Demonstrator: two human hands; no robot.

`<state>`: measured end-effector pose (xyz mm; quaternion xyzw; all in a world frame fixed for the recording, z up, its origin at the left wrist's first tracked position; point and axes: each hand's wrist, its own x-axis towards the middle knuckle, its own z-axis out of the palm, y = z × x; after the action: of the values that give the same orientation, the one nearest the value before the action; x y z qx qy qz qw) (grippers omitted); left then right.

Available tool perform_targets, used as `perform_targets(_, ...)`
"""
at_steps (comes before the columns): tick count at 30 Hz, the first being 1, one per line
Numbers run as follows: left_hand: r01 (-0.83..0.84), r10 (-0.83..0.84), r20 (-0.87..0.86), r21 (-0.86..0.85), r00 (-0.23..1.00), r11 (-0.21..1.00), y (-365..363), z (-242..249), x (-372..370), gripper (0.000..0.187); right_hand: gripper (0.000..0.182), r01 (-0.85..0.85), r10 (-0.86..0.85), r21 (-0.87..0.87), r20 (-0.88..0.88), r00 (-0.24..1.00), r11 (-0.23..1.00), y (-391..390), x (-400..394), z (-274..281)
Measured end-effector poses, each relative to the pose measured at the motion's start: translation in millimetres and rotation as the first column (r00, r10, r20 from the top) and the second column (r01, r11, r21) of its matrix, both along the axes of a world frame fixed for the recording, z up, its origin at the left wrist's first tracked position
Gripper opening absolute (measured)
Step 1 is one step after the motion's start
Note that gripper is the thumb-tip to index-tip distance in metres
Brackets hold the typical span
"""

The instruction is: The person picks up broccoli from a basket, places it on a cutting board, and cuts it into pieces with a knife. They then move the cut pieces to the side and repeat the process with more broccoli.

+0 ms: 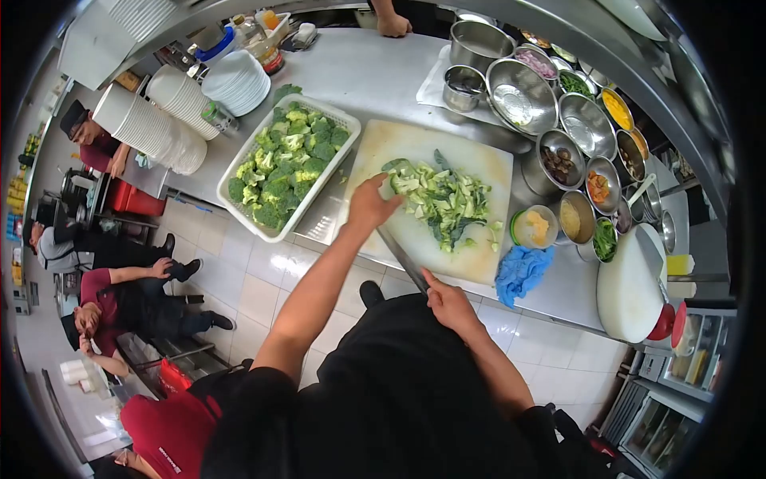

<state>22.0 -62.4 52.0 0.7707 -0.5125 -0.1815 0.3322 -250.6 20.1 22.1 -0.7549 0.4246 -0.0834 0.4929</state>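
Observation:
My right hand is closed around the handle of a kitchen knife, whose blade points up and left over the near edge of a white cutting board. My left hand is at the board's left edge, thumb and fingers apart, beside a green broccoli piece. It looks close to this piece; whether it touches is hard to tell. Chopped broccoli stems and leaves lie heaped mid-board. Left of the board, a white plastic basket holds many broccoli florets.
Right of the board are a crumpled blue cloth, a small tub and several metal bowls of ingredients. Stacked bowls and plates stand far left. Another person's hand rests at the back; several people are at left.

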Motion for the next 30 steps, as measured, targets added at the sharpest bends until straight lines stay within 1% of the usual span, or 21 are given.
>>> perform_targets(1, 0.026, -0.022, 0.071, -0.062, 0.997, 0.998, -10.6, -12.0, -7.9, 0.057, 0.053, -0.007, 0.007, 0.016, 0.002, 1.000, 1.000, -1.2, 0.1, 3.9)
perform_targets(3, 0.055, -0.045, 0.105, -0.086, 0.993, 0.995, -21.8, -28.2, -7.9, 0.058, 0.053, 0.000, -0.001, 0.034, 0.007, 1.000, 0.999, -2.2, -4.2, 3.9)
perform_targets(5, 0.085, -0.071, 0.138, -0.097, 0.988, 0.992, -22.6, -40.5, -3.9, 0.059, 0.053, 0.036, -0.043, 0.114, 0.062, 0.997, 0.993, -1.6, -11.5, -2.9)
perform_targets(6, 0.072, -0.066, 0.042, -0.172, 0.997, 0.982, -14.5, -36.2, 0.9, 0.059, 0.053, 0.048, -0.057, 0.122, 0.068, 0.996, 0.991, -1.3, -16.0, 0.9)
perform_targets(7, 0.051, -0.067, -0.057, -0.240, 0.996, 0.969, -4.3, -29.3, 5.6, 0.060, 0.054, 0.101, -0.099, 0.056, -0.033, 0.995, 0.993, -1.0, -21.3, 12.2)
perform_targets(8, 0.063, -0.077, -0.052, -0.228, 0.996, 0.972, 7.3, -22.0, 11.0, 0.060, 0.055, 0.144, -0.144, -0.013, -0.132, 0.981, 0.990, -0.2, -25.4, 22.4)
perform_targets(9, 0.059, -0.071, -0.086, -0.136, 0.994, 0.989, 21.3, -10.9, 15.3, 0.056, 0.055, 0.149, -0.148, -0.001, -0.131, 0.980, 0.989, 1.5, -28.7, 28.9)
perform_targets(10, 0.053, -0.058, -0.121, -0.042, 0.991, 0.998, 33.1, -6.7, 18.2, 0.053, 0.055, 0.117, -0.136, -0.120, -0.162, 0.977, 0.986, 3.3, -31.3, 34.8)
perform_targets(11, 0.052, -0.055, -0.120, -0.032, 0.991, 0.998, 41.2, -12.4, 20.6, 0.053, 0.055, 0.077, -0.125, -0.238, -0.194, 0.973, 0.968, 4.7, -32.4, 40.6)
perform_targets(12, 0.043, -0.049, -0.097, -0.055, 0.994, 0.998, 48.0, -21.4, 22.8, 0.051, 0.055, 0.050, -0.114, -0.284, -0.210, 0.971, 0.957, 6.3, -28.4, 47.0)
perform_targets(13, 0.037, -0.043, -0.074, -0.081, 0.996, 0.996, 52.4, -24.0, 21.6, 0.050, 0.055, 0.050, -0.112, -0.280, -0.213, 0.971, 0.959, 7.6, -23.4, 55.8)
perform_targets(15, 0.015, -0.022, -0.065, -0.107, 0.998, 0.994, 57.5, -25.2, 14.0, 0.050, 0.056, -0.057, -0.031, -0.330, -0.257, 0.966, 0.942, 8.1, -12.2, 72.4)
perform_targets(16, -0.012, 0.004, -0.055, -0.134, 0.999, 0.991, 58.8, -24.8, 9.7, 0.049, 0.057, -0.102, 0.009, -0.316, -0.283, 0.959, 0.943, 7.5, -7.3, 75.7)
perform_targets(20, -0.069, 0.060, -0.078, -0.122, 0.995, 0.990, 58.8, -33.9, 6.7, 0.049, 0.058, -0.156, 0.030, -0.329, -0.358, 0.933, 0.931, 1.8, 2.4, 75.4)
perform_targets(22, -0.087, 0.075, -0.097, -0.124, 0.992, 0.988, 59.6, -36.8, 9.1, 0.047, 0.059, -0.154, -0.015, -0.396, -0.391, 0.920, 0.905, 1.8, -3.5, 63.8)
perform_targets(23, -0.094, 0.082, -0.097, -0.127, 0.992, 0.987, 60.3, -37.3, 11.6, 0.047, 0.059, -0.161, -0.009, -0.399, -0.391, 0.920, 0.903, 1.3, -9.9, 59.5)
perform_targets(25, -0.087, 0.076, -0.115, -0.096, 0.991, 0.992, 64.8, -40.4, 16.2, 0.046, 0.061, -0.143, 0.011, -0.382, -0.329, 0.944, 0.913, -1.0, -20.3, 61.8)
perform_targets(26, -0.097, 0.087, -0.117, -0.092, 0.989, 0.991, 70.3, -43.2, 16.8, 0.046, 0.060, -0.195, 0.047, -0.315, -0.423, 0.905, 0.929, -4.3, -23.5, 61.5)
perform_targets(27, -0.095, 0.079, -0.150, -0.100, 0.985, 0.990, 74.0, -44.4, 16.7, 0.045, 0.060, -0.199, 0.052, -0.311, -0.423, 0.904, 0.929, -4.8, -25.6, 57.7)
perform_targets(29, -0.085, 0.064, -0.181, -0.113, 0.981, 0.990, 76.1, -46.1, 15.2, 0.044, 0.057, -0.038, 0.017, -0.231, -0.091, 0.996, 0.972, -8.4, -31.1, 47.5)
perform_targets(30, -0.095, 0.086, -0.142, -0.056, 0.986, 0.994, 77.8, -38.7, 11.5, 0.046, 0.057, -0.034, 0.013, -0.230, -0.089, 0.996, 0.973, -8.3, -28.7, 53.1)
